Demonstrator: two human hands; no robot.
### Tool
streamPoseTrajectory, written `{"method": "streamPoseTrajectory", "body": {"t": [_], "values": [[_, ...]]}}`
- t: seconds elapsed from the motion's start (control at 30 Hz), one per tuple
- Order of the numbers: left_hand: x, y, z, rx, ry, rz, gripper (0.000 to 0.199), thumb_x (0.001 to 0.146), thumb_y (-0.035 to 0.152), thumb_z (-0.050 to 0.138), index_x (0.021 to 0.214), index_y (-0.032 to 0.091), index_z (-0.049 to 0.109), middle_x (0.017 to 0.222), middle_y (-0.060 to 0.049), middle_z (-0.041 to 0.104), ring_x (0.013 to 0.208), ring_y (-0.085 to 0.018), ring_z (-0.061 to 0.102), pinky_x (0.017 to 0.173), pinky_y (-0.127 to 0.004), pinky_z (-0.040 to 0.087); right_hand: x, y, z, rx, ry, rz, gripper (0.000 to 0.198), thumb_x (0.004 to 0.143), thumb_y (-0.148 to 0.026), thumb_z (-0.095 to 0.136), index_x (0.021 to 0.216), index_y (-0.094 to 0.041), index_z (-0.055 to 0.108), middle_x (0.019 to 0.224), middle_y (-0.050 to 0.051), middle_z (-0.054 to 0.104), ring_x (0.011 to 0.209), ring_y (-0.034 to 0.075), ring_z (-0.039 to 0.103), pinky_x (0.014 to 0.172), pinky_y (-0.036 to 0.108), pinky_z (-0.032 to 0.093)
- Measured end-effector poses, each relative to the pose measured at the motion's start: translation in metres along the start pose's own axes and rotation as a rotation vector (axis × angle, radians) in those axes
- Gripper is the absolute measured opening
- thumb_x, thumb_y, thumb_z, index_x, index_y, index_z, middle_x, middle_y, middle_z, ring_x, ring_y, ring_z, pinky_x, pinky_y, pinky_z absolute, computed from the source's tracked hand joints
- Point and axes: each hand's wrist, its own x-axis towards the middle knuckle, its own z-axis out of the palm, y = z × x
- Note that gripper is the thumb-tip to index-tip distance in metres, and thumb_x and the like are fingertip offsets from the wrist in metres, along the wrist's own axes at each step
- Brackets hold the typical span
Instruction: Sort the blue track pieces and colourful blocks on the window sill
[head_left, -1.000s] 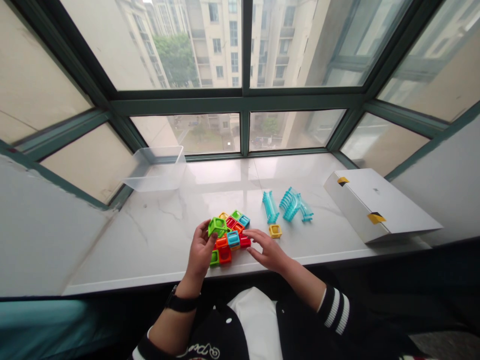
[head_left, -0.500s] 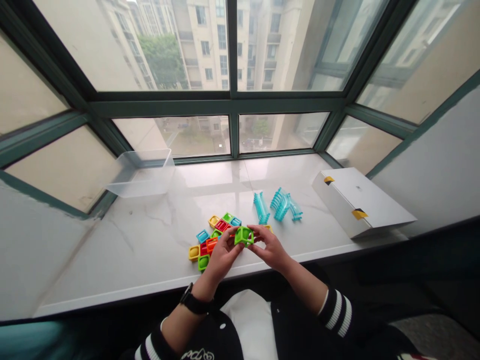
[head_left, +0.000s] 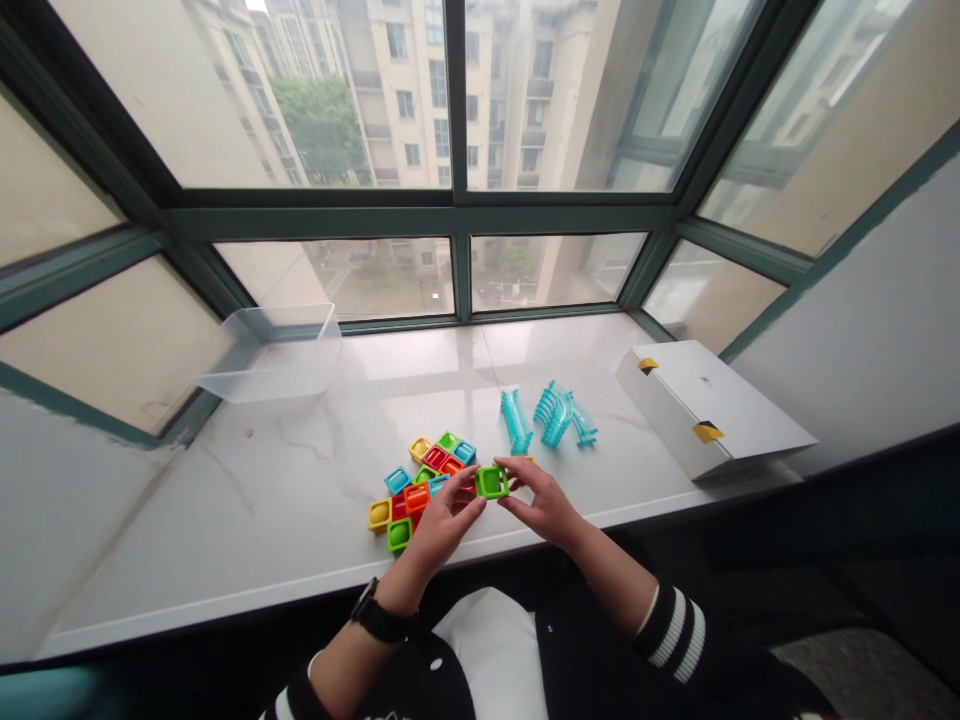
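The left hand (head_left: 444,522) and right hand (head_left: 546,502) hold a green block (head_left: 489,484) between their fingertips, one each side (neither nearer, no clear long axis); colourful blocks (head_left: 417,497) lie left, teal track pieces (head_left: 555,415) farther right.

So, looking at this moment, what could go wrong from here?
The green block is held up between the left hand and right hand by the fingers, so it might slip if either grip loosens.

The left hand is right beside the pile of colored blocks, so it could knock some out of place.

The pile's nearest green piece lies close to the front edge of the white sill; a bump might push it off.
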Motion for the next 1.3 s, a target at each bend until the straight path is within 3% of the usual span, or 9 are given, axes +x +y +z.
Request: {"method": "streamPoseTrajectory", "body": {"t": [0.17, 0.27, 0.37, 0.53, 0.63, 0.87, 1.3], "values": [[-0.002, 0.003, 0.002, 0.049, -0.053, 0.007, 0.058, 0.096, 0.048, 0.071, 0.147, 0.024, 0.057, 0.135, -0.012, 0.069, 0.111, -0.025, 0.070, 0.103, -0.046, 0.057, -0.002, 0.000, -0.006, -0.029, -0.037, 0.001, 0.053, 0.093, -0.030, 0.076, 0.144, -0.029, 0.061, 0.128, 0.010, 0.071, 0.101, 0.022, 0.069, 0.082, 0.037, 0.062], [-0.005, 0.008, -0.003, 0.142, -0.011, 0.050, 0.057, 0.098, 0.046, 0.067, 0.149, 0.025, 0.054, 0.135, -0.012, 0.068, 0.108, -0.023, 0.070, 0.098, -0.043, 0.059, -0.004, 0.000, -0.020, -0.052, -0.038, 0.027, 0.049, 0.093, -0.027, 0.074, 0.141, -0.028, 0.063, 0.129, 0.010, 0.070, 0.104, 0.023, 0.069, 0.084, 0.038, 0.062], [-0.010, 0.014, -0.014, 0.347, 0.097, 0.148, 0.048, 0.100, 0.043, 0.064, 0.145, 0.026, 0.057, 0.136, -0.012, 0.067, 0.116, -0.026, 0.068, 0.096, -0.042, 0.059, -0.010, 0.005, -0.041, -0.097, -0.003, 0.067, 0.048, 0.094, -0.025, 0.071, 0.140, -0.027, 0.063, 0.131, 0.011, 0.069, 0.107, 0.025, 0.070, 0.087, 0.040, 0.063], [-0.015, 0.017, -0.042, 0.729, 0.274, 0.344, 0.038, 0.099, 0.037, 0.062, 0.136, 0.027, 0.063, 0.135, -0.010, 0.068, 0.128, -0.031, 0.061, 0.112, -0.052, 0.049, -0.030, 0.016, -0.076, -0.186, 0.071, 0.124, 0.045, 0.090, -0.024, 0.071, 0.135, -0.027, 0.064, 0.133, 0.011, 0.067, 0.110, 0.026, 0.070, 0.086, 0.040, 0.065], [-0.016, 0.008, -0.057, 0.909, 0.267, 0.364, 0.037, 0.096, 0.035, 0.065, 0.132, 0.026, 0.064, 0.137, -0.012, 0.065, 0.129, -0.033, 0.060, 0.114, -0.055, 0.047, -0.042, 0.023, -0.086, -0.229, 0.043, 0.155, 0.044, 0.089, -0.023, 0.071, 0.133, -0.027, 0.065, 0.129, 0.010, 0.066, 0.112, 0.027, 0.069, 0.088, 0.041, 0.065], [-0.018, -0.017, -0.071, 1.042, 0.161, 0.309, 0.042, 0.094, 0.028, 0.064, 0.136, 0.024, 0.060, 0.140, -0.013, 0.065, 0.129, -0.035, 0.061, 0.111, -0.056, 0.051, -0.056, 0.041, -0.076, -0.262, -0.101, 0.241, 0.049, 0.086, -0.014, 0.067, 0.133, -0.029, 0.063, 0.127, 0.008, 0.061, 0.113, 0.024, 0.066, 0.095, 0.041, 0.062], [-0.022, -0.028, -0.078, 1.037, 0.216, 0.258, 0.041, 0.096, 0.030, 0.059, 0.137, 0.025, 0.059, 0.140, -0.012, 0.065, 0.127, -0.033, 0.062, 0.111, -0.054, 0.052, -0.065, 0.068, -0.050, -0.324, -0.216, 0.398, 0.053, 0.078, -0.003, 0.066, 0.125, -0.027, 0.064, 0.126, 0.006, 0.061, 0.110, 0.022, 0.066, 0.102, 0.040, 0.056]]}}
